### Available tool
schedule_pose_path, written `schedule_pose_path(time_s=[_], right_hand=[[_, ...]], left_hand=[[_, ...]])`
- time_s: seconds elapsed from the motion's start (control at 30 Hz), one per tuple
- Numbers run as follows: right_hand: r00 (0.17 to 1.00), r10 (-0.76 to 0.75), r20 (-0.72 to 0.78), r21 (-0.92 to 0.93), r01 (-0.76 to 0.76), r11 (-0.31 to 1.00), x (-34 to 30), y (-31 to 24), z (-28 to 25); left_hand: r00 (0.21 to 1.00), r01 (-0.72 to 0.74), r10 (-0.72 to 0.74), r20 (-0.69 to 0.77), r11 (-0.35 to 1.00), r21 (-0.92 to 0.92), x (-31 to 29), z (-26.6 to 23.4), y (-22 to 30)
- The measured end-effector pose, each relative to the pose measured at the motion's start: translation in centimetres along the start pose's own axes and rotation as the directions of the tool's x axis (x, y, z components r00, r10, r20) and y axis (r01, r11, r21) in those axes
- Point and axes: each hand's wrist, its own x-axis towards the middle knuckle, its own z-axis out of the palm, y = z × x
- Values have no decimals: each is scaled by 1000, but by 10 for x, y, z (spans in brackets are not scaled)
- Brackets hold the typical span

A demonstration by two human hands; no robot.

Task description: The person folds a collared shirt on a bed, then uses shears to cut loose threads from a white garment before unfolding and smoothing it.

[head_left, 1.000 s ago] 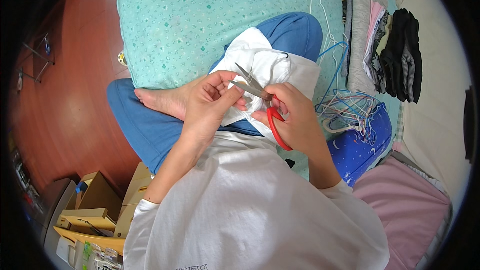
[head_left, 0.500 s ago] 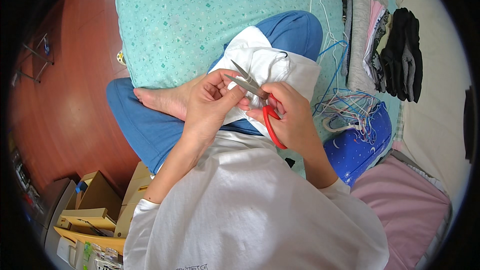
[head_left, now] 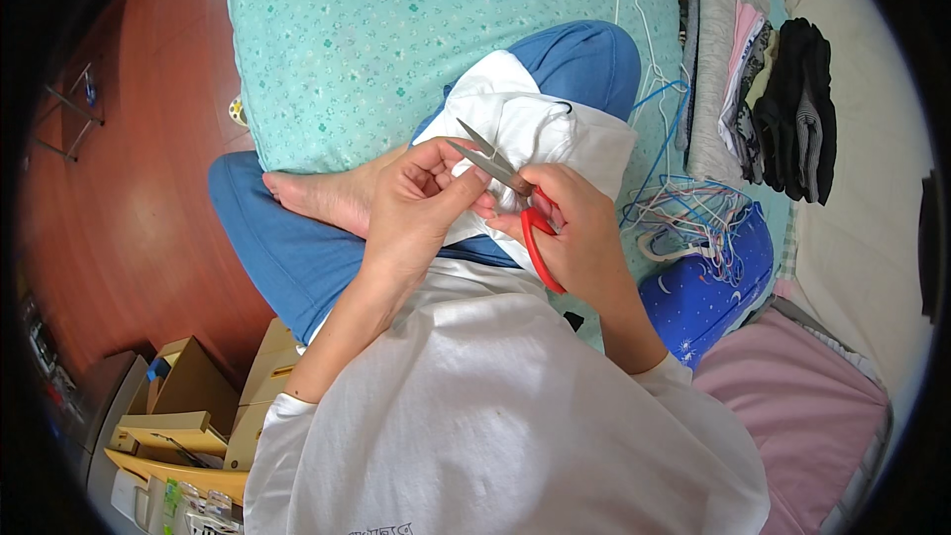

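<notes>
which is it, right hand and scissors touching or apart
Touching: the head view plainly shows the right hand closed around the red handles of the scissors.

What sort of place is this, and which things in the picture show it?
Most likely a bedroom in a home: there is turquoise patterned bedding, with folded clothes and a tangle of hangers at the right.

Single head view: left fisheye of worn pair, looks steeply down over wearer's white shirt (head_left: 505,406). Upright, unmirrored. Close range: left grip (head_left: 421,200), right grip (head_left: 580,233) near centre. Wide field takes in teal bed (head_left: 337,50), reddish floor (head_left: 163,168); rim dark, edges bend.
</notes>
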Motion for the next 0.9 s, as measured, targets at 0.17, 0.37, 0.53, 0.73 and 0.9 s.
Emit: schedule_pose_path(time_s=[0.17,0.37,0.53,0.73,0.9], right_hand=[[1000,-9,-7,-22,9,1000,-1,1,0],[1000,0,29,-27,1,1000,-1,2,-2],[1000,0,30,-19,1,1000,-1,1,-4],[999,-12,47,-41,14,999,-1,0,-5],[999,-11,32,-15,11,1000,-2,2,-3]], left_hand=[[1000,1,-1,-8,1000,0,-1,1,1],[1000,11,-10,-14,1000,13,-1,1,4],[999,17,-18,40,1000,20,-1,-4,4],[998,11,-13,68,1000,20,0,-7,4],[997,22,-24,79,999,26,1,-7,4]])
